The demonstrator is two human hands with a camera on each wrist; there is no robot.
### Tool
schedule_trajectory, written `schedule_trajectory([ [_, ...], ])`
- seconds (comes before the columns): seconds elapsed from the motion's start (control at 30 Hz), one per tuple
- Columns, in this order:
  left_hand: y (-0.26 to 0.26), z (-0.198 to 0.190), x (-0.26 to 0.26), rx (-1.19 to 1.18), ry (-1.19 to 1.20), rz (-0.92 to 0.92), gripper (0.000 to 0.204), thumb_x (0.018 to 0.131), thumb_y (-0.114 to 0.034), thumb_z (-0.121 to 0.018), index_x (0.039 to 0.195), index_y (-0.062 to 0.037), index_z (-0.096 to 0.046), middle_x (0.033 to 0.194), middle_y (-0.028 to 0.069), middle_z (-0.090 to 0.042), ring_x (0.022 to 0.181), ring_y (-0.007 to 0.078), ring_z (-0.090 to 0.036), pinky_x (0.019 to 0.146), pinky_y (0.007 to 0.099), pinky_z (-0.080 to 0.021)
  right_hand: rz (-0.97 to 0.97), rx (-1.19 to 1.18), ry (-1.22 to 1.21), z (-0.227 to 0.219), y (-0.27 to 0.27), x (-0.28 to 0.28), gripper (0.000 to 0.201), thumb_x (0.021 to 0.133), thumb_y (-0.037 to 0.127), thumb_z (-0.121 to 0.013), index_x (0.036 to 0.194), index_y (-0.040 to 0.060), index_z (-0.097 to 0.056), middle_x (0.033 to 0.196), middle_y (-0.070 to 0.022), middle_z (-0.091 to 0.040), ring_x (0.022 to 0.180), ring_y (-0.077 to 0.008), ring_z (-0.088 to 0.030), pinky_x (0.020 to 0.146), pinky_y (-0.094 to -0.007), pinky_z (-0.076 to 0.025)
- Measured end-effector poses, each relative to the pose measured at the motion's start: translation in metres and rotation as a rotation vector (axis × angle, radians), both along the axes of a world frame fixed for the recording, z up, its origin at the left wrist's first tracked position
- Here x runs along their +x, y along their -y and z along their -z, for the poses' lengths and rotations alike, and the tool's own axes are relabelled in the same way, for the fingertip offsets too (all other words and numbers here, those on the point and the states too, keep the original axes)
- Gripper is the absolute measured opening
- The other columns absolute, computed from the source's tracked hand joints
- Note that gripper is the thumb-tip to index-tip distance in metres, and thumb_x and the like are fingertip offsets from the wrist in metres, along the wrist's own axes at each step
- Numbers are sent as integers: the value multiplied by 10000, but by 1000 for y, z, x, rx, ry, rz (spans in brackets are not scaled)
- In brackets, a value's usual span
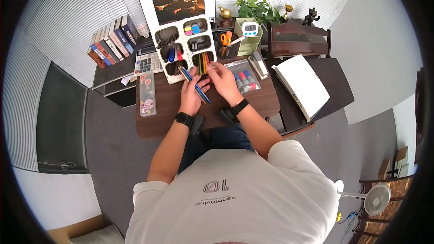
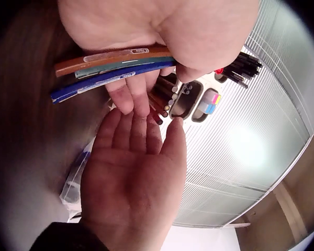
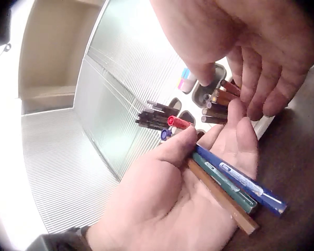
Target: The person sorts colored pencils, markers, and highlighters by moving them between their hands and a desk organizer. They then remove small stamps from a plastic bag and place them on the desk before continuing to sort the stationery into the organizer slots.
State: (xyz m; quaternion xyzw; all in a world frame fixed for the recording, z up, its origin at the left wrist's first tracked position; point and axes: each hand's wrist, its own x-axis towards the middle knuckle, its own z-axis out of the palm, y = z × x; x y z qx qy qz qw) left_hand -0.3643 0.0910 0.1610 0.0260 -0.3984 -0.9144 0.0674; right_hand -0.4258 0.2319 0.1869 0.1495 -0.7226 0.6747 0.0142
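My left hand (image 1: 191, 97) holds a blue (image 3: 240, 178), a green (image 3: 226, 183) and a brown coloured pencil (image 3: 225, 198) across its palm, the thumb lying over them. My right hand (image 1: 224, 83) is at the lower right compartment of a white desk organizer (image 1: 173, 80), its fingers extended beside several coloured pencils (image 1: 202, 62) that stand there. In the left wrist view its palm (image 2: 133, 178) faces up with nothing in it, and its fingertips meet those of my left hand. Blue and red markers (image 1: 172, 55) stand in the compartment to the left.
A clear pencil case (image 1: 147, 95) lies left on the brown table (image 1: 167, 124), near a calculator (image 1: 143, 64). To the right are a bag of markers (image 1: 245, 81), a stapler (image 1: 258, 65) and a black mesh cup (image 1: 226, 50) with scissors. A white box (image 1: 304, 86) rests further right.
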Motion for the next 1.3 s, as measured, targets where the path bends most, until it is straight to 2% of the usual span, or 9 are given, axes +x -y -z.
schedule_trajectory([
  [0.07, -2, 0, 2, 4, 18, -14, 560, 1097, -216, -513, 1604, -51, -339, 1399, 151, -574, 1129, 253, -668, 905, 369, -558, -11, 9, 20, 6, -2, -6, 498, 1003, 256, -682, 1348, -95, -610, 994, -157, -768, 871, -170, -729, 778, -304, -563],
  [0.13, -2, -2, 3, 6, -15, 4, 562, 1095, -219, -524, 1599, -45, -345, 1369, 151, -596, 1123, 254, -673, 895, 366, -562, -123, -91, 137, 9, -1, -13, 526, 1008, 257, -669, 1367, -118, -583, 950, -134, -751, 823, -153, -696, 743, -300, -549],
  [0.27, -2, -3, 3, -1, -10, -4, 550, 1098, -216, -520, 1593, -41, -356, 1358, 144, -611, 1121, 251, -675, 889, 362, -563, -151, -142, 150, 8, 2, -16, 522, 1006, 221, -661, 1376, -135, -566, 935, -113, -731, 818, -137, -674, 730, -288, -544],
  [0.33, -1, -4, 4, -48, -10, 3, 526, 1120, -238, -451, 1599, -49, -341, 1408, 153, -586, 1151, 244, -653, 940, 372, -538, -200, -215, 218, 1, 2, -16, 482, 999, 160, -649, 1374, -133, -570, 956, -105, -718, 838, -128, -671, 731, -270, -552],
  [0.43, -3, -5, 5, -79, -15, -16, 526, 1121, -239, -450, 1599, -47, -345, 1430, 159, -586, 1146, 245, -658, 939, 369, -537, -228, -292, 310, -7, 1, -13, 453, 989, 106, -636, 1370, -131, -573, 975, -98, -705, 843, -119, -665, 733, -258, -562],
  [0.67, -7, -7, 12, -132, -21, -30, 542, 1121, -249, -449, 1611, -50, -329, 1485, 184, -562, 1144, 245, -662, 937, 366, -542, -248, -286, 306, -11, -6, -7, 427, 986, 96, -634, 1354, -117, -590, 970, -92, -701, 830, -114, -658, 723, -258, -562],
  [0.83, -7, -9, 12, -137, -9, -15, 554, 1123, -263, -450, 1622, -65, -313, 1472, 191, -564, 1126, 244, -671, 932, 367, -552, -188, -205, 245, -6, -11, -12, 427, 999, 157, -668, 1341, -92, -609, 940, -68, -703, 823, -100, -647, 715, -257, -544],
  [1.03, -8, -11, 13, -136, -42, 6, 560, 1128, -268, -430, 1633, -77, -282, 1492, 197, -543, 1150, 250, -663, 925, 363, -547, -238, -268, 237, -5, -13, -8, 433, 1023, 198, -672, 1343, -87, -609, 964, -64, -708, 834, -98, -646, 744, -253, -541],
  [1.3, -8, -12, 15, -168, -39, 28, 560, 1129, -267, -422, 1636, -78, -277, 1508, 202, -533, 1164, 254, -657, 931, 367, -539, -264, -288, 196, 11, -14, -13, 382, 1001, 110, -645, 1331, -80, -628, 966, -67, -716, 830, -95, -642, 746, -253, -536],
])
